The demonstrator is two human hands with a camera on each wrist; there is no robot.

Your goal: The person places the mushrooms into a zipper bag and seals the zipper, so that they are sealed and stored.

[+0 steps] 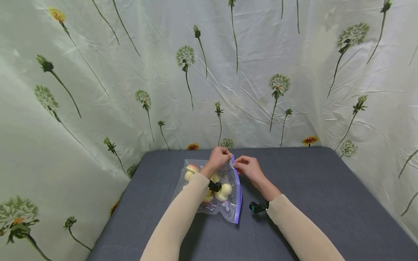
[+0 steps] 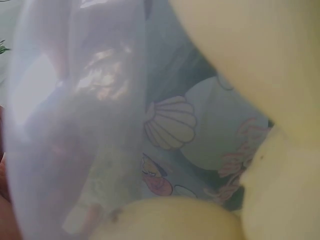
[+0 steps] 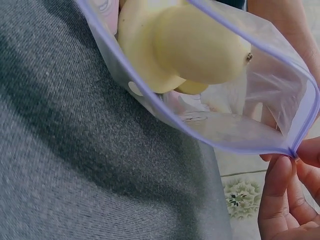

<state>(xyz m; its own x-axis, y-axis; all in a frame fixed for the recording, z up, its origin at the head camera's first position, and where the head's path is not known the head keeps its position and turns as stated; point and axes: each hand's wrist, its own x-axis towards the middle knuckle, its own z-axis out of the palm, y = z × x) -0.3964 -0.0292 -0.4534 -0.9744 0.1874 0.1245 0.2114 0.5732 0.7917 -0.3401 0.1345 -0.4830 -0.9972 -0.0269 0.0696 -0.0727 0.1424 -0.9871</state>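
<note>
A clear zip bag (image 1: 232, 207) with a purple zip edge lies on the dark table, its mouth facing right. Several pale yellow fruits (image 1: 223, 193), one with a red blush, are inside; their exact kind is unclear. At the bag's far corner my left hand (image 1: 219, 156) pinches the edge. Just beside it, my right hand (image 1: 249, 167) pinches the purple zip (image 3: 220, 146) between thumb and fingers. The right wrist view shows the mouth gaping away from that pinched corner. Through the film, the left wrist view shows a printed shell (image 2: 171, 122) near the fruit.
The dark grey table (image 1: 294, 188) stretches out on both sides of the bag. Behind it and at the sides hangs a pale curtain (image 1: 248, 90) printed with dandelions. A black strap device (image 1: 258, 207) sits on the right wrist.
</note>
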